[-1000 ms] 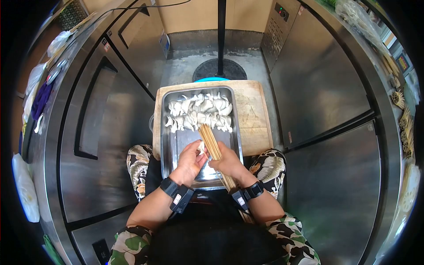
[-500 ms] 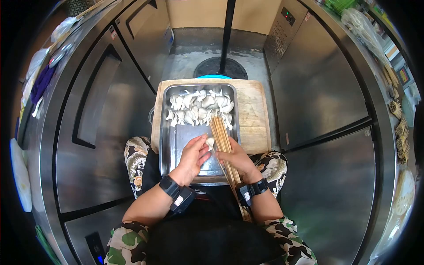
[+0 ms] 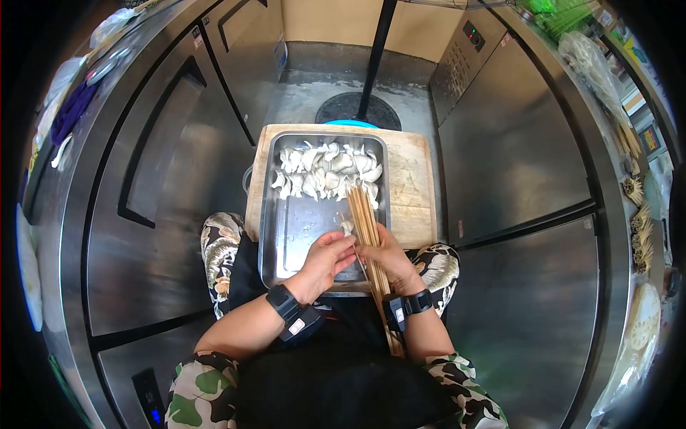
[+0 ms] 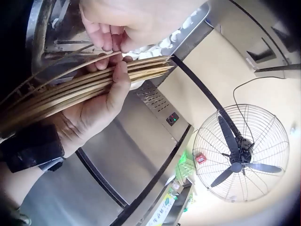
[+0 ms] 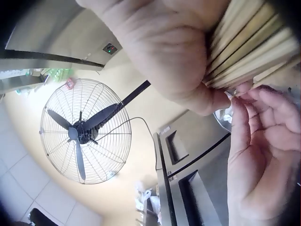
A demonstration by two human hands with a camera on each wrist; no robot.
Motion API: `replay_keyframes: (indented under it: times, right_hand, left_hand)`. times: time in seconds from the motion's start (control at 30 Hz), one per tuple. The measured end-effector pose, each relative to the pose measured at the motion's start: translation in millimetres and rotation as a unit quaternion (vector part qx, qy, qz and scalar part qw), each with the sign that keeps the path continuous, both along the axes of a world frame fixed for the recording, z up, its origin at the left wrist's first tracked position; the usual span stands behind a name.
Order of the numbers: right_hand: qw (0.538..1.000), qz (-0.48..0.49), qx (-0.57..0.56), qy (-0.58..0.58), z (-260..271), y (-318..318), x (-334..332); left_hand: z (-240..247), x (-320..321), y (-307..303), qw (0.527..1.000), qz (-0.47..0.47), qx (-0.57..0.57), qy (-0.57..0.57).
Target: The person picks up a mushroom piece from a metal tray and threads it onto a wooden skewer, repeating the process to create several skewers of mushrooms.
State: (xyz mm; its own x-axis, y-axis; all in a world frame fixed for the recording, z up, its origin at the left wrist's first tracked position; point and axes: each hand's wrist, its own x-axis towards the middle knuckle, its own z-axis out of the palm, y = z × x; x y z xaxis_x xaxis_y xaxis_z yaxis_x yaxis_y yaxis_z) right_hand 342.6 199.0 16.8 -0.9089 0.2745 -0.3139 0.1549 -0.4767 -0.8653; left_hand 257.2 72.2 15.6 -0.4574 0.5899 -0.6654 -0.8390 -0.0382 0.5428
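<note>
My right hand (image 3: 388, 261) grips a thick bundle of bamboo skewers (image 3: 364, 218), their points toward the tray and their ends running back past the wrist. One skewer (image 4: 70, 70) stands apart from the bundle. At its tip, a small whitish mushroom piece (image 3: 347, 227) sits in the fingertips of my left hand (image 3: 321, 263), close beside the right thumb. Both hands are over the near part of a steel tray (image 3: 293, 247). Rows of pale torn mushroom pieces (image 3: 325, 171) lie across its far half. In the right wrist view the left fingers partly hide the piece.
The tray stands on a wooden board (image 3: 411, 175) between my knees. Steel cabinets (image 3: 153, 186) flank both sides. Behind the board are a black pole (image 3: 375, 64) and its round base. A caged fan (image 4: 242, 153) shows in the wrist views. Bagged goods (image 3: 639, 336) line the right counter.
My left hand has moved up and right with the mushroom piece, nearer the bundle. A skewer tip now shows above the piece. The right hand with its skewers has shifted slightly right.
</note>
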Motion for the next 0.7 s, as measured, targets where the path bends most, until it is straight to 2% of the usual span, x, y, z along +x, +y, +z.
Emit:
replay_keyframes:
  times: [0.2,0.3,0.4,0.53,0.63,0.7]
  right_hand:
    - [1.0,-0.001,0.005,0.011,12,-1,2]
    - [0.993,-0.019,-0.106,0.05,30,2,8]
    - [0.959,0.009,-0.242,0.144,26,5,16]
    - [0.935,0.052,-0.292,0.194,34,4,21]
    - [0.96,0.025,-0.251,0.124,37,5,21]
    - [0.959,0.031,-0.248,0.133,34,5,20]
  left_hand:
    - [-9,-1,2,0.999,0.019,0.034,0.016]
    - [-15,-1,2,0.999,0.026,0.027,0.023]
    - [-21,0,4,0.999,0.024,0.016,0.035]
    - [-21,2,11,0.998,0.021,0.005,0.054]
    - [-12,3,14,0.996,0.024,0.023,0.079]
    - [-11,-2,16,0.994,0.035,0.037,0.099]
